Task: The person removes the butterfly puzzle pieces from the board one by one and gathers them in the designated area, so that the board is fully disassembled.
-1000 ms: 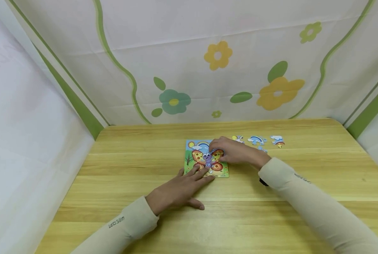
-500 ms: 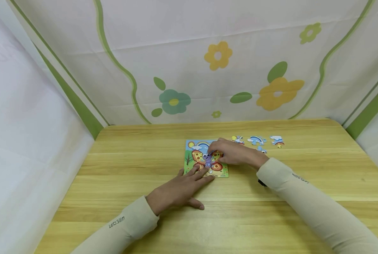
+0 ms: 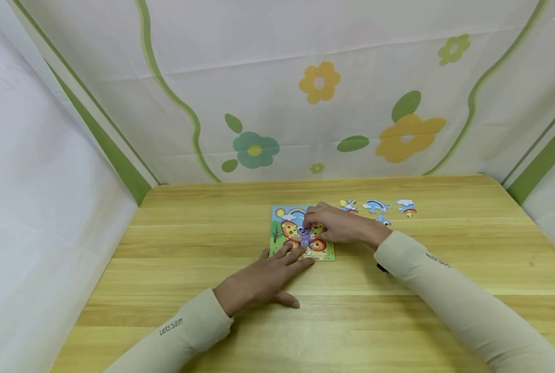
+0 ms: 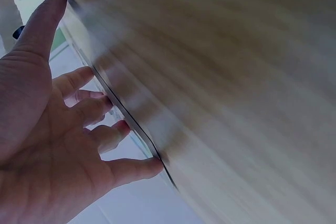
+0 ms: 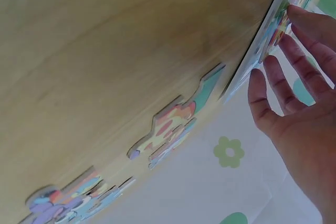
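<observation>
A square butterfly jigsaw board (image 3: 277,228) lies on the wooden table, showing a sun, rainbow and pizza-patterned wings. My left hand (image 3: 263,280) lies spread across its lower left, fingertips resting on the picture. In the left wrist view the left fingers (image 4: 118,129) reach the board's edge and the thumb points away, down at the table. Over the board's upper right, my right hand (image 3: 338,223) bends its fingers down beside the butterfly's head. In the right wrist view it pinches a colourful puzzle piece (image 5: 273,38) between thumb and fingers at the board; the piece is partly hidden.
Loose puzzle pieces lie right of the board: one with a yellow patch (image 3: 349,205), a rainbow piece (image 3: 377,206), a cloud piece (image 3: 406,207) and a blue one (image 3: 383,220) near the right wrist. A flowered fabric wall (image 3: 287,114) stands behind the table (image 3: 203,223).
My right hand has slid slightly left across the board, its fingertips now nearer the butterfly's face. The left hand stays in place, and the loose pieces have not moved.
</observation>
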Tool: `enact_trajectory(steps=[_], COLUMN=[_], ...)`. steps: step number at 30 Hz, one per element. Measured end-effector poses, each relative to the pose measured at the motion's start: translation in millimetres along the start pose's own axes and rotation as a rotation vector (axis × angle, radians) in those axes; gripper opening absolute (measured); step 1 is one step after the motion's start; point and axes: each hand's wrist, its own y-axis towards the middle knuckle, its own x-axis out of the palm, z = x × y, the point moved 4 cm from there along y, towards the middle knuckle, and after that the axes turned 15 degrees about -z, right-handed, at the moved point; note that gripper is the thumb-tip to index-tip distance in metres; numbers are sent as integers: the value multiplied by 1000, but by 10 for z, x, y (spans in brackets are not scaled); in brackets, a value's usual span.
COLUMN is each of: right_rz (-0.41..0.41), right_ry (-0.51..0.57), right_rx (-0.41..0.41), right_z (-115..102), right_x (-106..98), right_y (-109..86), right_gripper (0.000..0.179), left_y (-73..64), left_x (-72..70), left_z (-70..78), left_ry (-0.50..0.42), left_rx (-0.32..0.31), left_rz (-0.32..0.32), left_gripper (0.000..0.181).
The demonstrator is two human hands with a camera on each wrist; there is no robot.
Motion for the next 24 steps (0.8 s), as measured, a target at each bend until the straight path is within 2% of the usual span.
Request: enact_trajectory(steps=[19, 24], right_rz=[-81, -112], right_ry=[-36, -40], right_rx=[-19, 9], right_z=[-55, -58], right_x=[-54, -67], right_y=[49, 76], right_gripper=[37, 36], left_y=[-12, -6], left_x=[-1, 6], left_z=[11, 7], left_ry=[-11, -8], left_rx=[1, 0], left_rz=[3, 6], left_gripper=[91, 91])
